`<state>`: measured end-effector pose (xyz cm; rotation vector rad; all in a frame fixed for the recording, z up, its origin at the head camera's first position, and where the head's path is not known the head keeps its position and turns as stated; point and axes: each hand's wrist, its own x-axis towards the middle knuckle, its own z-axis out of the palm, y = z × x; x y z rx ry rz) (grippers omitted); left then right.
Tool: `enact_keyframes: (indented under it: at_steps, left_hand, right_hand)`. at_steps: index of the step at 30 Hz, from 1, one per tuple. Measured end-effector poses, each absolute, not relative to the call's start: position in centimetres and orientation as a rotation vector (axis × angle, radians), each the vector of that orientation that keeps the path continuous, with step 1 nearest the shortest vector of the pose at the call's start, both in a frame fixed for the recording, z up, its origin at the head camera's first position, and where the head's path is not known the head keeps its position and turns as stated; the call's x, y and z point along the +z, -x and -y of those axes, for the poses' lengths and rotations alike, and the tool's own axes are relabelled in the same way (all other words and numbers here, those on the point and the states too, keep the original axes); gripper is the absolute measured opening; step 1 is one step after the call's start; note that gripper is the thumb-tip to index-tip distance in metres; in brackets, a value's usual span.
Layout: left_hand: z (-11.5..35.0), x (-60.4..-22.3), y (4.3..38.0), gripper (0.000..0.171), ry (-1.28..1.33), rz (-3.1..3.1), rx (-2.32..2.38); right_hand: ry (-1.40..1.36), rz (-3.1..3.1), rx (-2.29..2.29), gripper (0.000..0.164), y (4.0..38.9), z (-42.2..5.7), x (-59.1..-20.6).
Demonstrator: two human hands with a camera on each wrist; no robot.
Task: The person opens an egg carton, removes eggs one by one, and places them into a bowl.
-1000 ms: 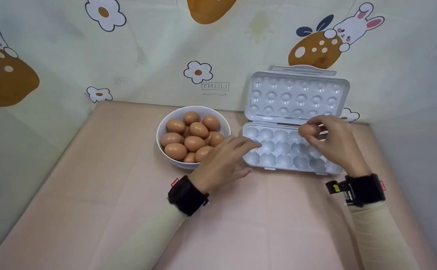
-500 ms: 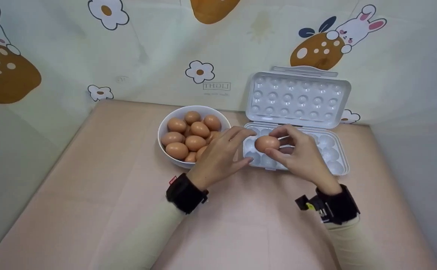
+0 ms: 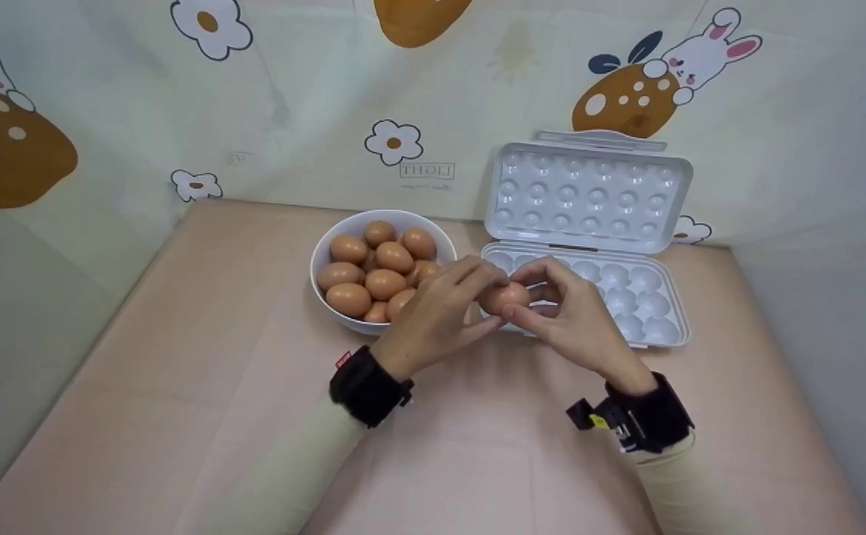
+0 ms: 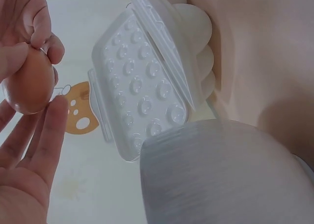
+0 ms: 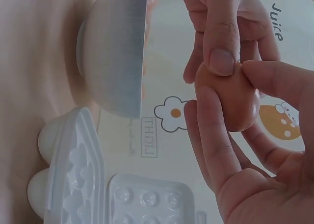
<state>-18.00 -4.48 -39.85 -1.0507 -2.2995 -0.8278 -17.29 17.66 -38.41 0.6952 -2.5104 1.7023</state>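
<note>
In front of the egg carton, a brown egg [image 3: 505,299] is up between both hands. My right hand [image 3: 570,316] pinches it from the right with thumb and fingers. From the left, my left hand [image 3: 437,316] reaches onto the same egg; in the right wrist view its thumb [image 5: 221,62] lies on the egg's end. The left wrist view has the egg [image 4: 30,87] between the fingers of both hands. A white bowl [image 3: 316,279] heaped with brown eggs stands left of the hands, partly behind the left one. The white egg carton [image 3: 682,327] lies open on the right, its visible cups unfilled.
The carton's dimpled lid [image 3: 589,197] stands raised against the patterned backdrop [image 3: 292,104]. A pinkish cloth [image 3: 433,461] covers the table. Black camera straps circle both wrists.
The right hand has carried the egg leftward from over the carton's right part to the left hand. The left hand has stayed beside the bowl and its fingers now meet the egg.
</note>
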Motion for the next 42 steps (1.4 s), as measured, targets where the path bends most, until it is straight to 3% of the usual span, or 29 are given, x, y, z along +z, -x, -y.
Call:
enact_keyframes:
  at_steps: [14,28,42]
  left_hand:
    - [6.6,-38.7,18.3,0.039,1.041,2.325,-0.819]
    - [12.6,-34.2,21.5,0.034,0.818,2.767,-0.831]
    - [16.3,-34.3,23.8,0.03,0.728,3.013,-0.662]
  right_hand:
    - [-0.811,2.521,1.55,0.039,17.1,-18.5,-37.5]
    - [-0.62,2.48,1.347,0.043,17.7,-23.3,-35.0]
    - [-0.443,2.519,1.263,0.045,18.2,-25.8,-34.4]
